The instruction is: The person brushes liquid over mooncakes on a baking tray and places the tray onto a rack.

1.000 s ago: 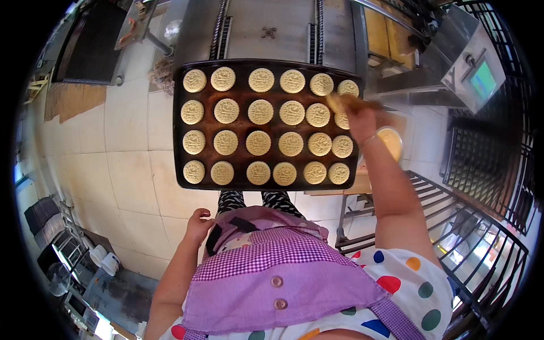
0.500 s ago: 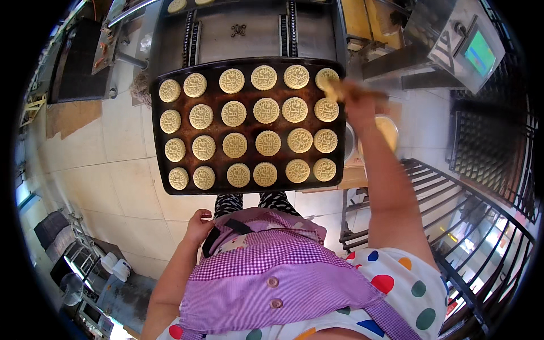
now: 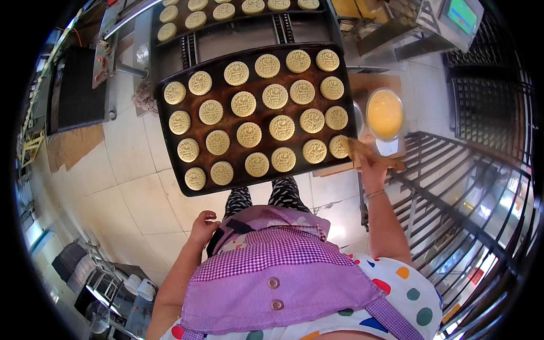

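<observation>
A dark baking tray (image 3: pixel 187 184) carries several rows of round, pale pastries with stamped tops. My right hand (image 3: pixel 372 168), at the tray's near right corner, grips a wide wooden-handled pastry brush (image 3: pixel 362 152). The bristles touch the pastry at the end of the nearest row, the near right pastry (image 3: pixel 340 147), and partly cover it. Beyond the hand stands a clear bowl of yellow-orange liquid (image 3: pixel 385 115). Beside my apron (image 3: pixel 272 255), my left hand (image 3: pixel 204 228) hangs with its fingers loosely curled and nothing seen in them.
A second tray of pastries (image 3: pixel 249 15) lies farther back on a metal conveyor with chains (image 3: pixel 281 29). To the right are a slatted metal rack (image 3: pixel 430 170) and a machine with a green-blue screen (image 3: pixel 462 16). Tiled floor (image 3: pixel 136 192) shows at the left.
My right hand and the brush have come from the far right corner down to the near right corner. The tray looks tilted and shifted; another tray shows behind it.
</observation>
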`<state>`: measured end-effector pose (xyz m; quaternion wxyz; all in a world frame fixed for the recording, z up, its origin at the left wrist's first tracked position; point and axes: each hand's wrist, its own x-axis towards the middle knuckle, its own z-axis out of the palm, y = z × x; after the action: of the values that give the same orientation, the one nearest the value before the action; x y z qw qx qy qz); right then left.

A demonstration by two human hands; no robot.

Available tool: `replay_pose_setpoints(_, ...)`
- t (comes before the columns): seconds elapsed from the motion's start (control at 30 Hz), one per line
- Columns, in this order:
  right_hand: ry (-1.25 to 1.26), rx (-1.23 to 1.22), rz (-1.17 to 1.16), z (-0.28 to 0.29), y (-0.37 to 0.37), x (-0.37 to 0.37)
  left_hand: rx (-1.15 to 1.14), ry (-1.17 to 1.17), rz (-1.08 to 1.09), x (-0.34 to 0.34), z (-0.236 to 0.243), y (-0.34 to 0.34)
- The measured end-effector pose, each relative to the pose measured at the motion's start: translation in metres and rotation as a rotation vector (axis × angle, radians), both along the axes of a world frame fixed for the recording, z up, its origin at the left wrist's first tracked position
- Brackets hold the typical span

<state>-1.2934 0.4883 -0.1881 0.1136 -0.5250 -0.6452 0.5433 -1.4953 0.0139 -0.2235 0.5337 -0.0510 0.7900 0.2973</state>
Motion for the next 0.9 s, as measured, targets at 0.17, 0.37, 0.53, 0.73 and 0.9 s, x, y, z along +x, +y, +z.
replay_pose_setpoints(0.17,0.237,-0.015,-0.074,-0.030,-0.105,-0.030,-0.011,0.037,-0.049,-0.035,0.010,-0.027)
replay_pose_setpoints(0.37,0.421,-0.116,0.467,-0.030,-0.260,-0.154,-0.027,0.090,-0.084,-0.055,0.009,-0.073)
replay_pose_setpoints(0.53,-0.151,0.147,0.425,-0.050,-0.228,-0.137,-0.037,0.102,-0.076,-0.063,0.007,-0.091)
replay_pose_setpoints(0.73,-0.205,0.505,-0.225,-0.032,-0.039,-0.014,-0.044,0.099,-0.129,-0.061,0.002,-0.086)
replay_pose_setpoints(0.9,-0.259,0.319,-0.124,-0.012,-0.081,-0.062,-0.046,0.274,-0.172,-0.075,-0.036,-0.076)
